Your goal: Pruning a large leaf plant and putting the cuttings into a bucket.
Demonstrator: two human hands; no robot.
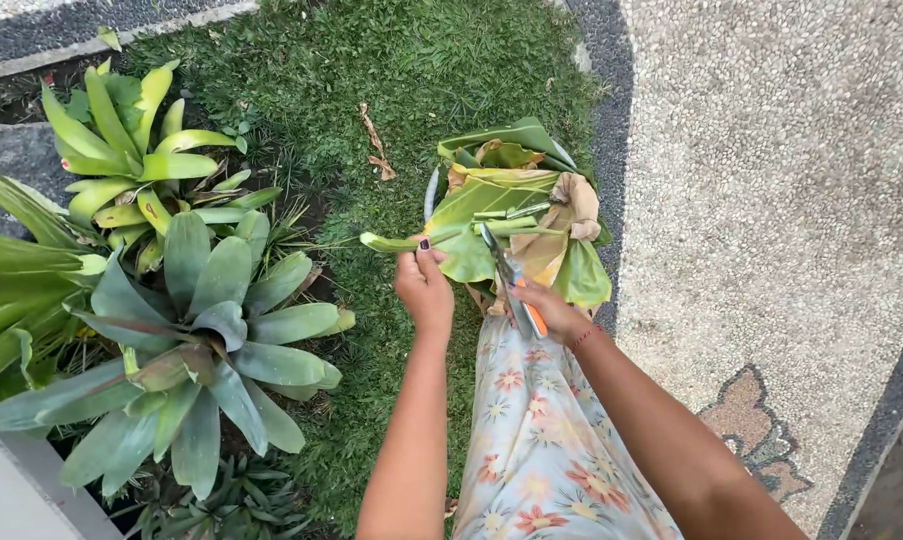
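Right hand [551, 312] aims shears [509, 280] up-left toward leaf [411, 241].

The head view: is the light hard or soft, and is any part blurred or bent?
In the head view the light is soft and even, with no sharp shadows and no glare on the cut leaves. The left hand and right hand with the shears look sharp. The pavement border curves, which suggests wide-lens distortion.

A home garden outdoors: a short green grass lawn [371, 80], broad-leaved green rosette plants [201, 330] in a bed, and a pale pebble-surfaced paved path [771, 180] alongside.
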